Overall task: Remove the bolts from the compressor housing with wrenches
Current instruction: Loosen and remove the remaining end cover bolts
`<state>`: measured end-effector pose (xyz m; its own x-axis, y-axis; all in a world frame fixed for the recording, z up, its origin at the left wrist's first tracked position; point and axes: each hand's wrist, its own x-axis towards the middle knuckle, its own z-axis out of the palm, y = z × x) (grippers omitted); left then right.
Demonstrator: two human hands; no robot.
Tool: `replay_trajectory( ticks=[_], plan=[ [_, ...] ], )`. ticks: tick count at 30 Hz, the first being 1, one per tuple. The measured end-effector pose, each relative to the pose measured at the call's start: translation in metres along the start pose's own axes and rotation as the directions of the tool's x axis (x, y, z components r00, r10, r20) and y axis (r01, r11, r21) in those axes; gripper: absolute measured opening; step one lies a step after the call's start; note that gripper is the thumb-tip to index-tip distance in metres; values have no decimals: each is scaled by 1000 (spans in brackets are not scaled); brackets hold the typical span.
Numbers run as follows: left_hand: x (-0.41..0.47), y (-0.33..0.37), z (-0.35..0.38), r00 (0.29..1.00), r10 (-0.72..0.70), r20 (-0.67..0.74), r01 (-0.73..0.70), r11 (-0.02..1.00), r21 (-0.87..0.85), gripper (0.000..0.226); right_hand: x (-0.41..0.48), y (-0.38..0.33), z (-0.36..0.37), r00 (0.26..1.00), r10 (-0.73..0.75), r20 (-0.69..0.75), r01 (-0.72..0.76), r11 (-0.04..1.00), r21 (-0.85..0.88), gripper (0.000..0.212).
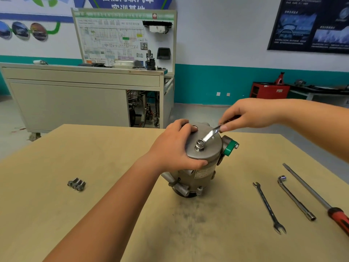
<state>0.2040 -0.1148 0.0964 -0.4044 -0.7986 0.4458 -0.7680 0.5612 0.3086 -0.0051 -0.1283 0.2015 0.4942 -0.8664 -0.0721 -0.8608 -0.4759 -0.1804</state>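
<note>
Right hand (251, 114) pinches slim shiny wrench (209, 136) atop cylindrical grey compressor (205, 174).

We found a tan wooden table (94, 224) carrying everything. The compressor (198, 178) stood upright on its end near the middle, on a dark grey smudge (190, 220) that spread toward our edge. Well to its left lay three bolts (76, 184), side by side and touching. To its right lay three long tools, apart from one another: a combination wrench (268, 207), then an L-shaped socket wrench (294, 198), then a red-handled screwdriver (311, 191) running off the right edge of view.
</note>
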Motion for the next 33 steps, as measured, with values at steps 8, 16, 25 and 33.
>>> replay_trajectory(
  ticks=[8,16,25,33],
  plan=[
    [1,-1,3,1000,-4,-21,4,1000,0,86,-29,-15,18,975,112,-191,57,709,703,17],
    [-1,3,1,1000,-14,-16,13,1000,-26,102,-54,-67,78,994,-12,112,-106,225,968,21],
    [0,2,2,999,-9,-43,8,1000,-12,91,-45,-73,83,994,38,106,-111,171,979,23],
    [-1,5,2,999,13,-50,-13,1000,-15,105,-47,-60,78,980,9,201,-191,357,914,23]
  ],
)
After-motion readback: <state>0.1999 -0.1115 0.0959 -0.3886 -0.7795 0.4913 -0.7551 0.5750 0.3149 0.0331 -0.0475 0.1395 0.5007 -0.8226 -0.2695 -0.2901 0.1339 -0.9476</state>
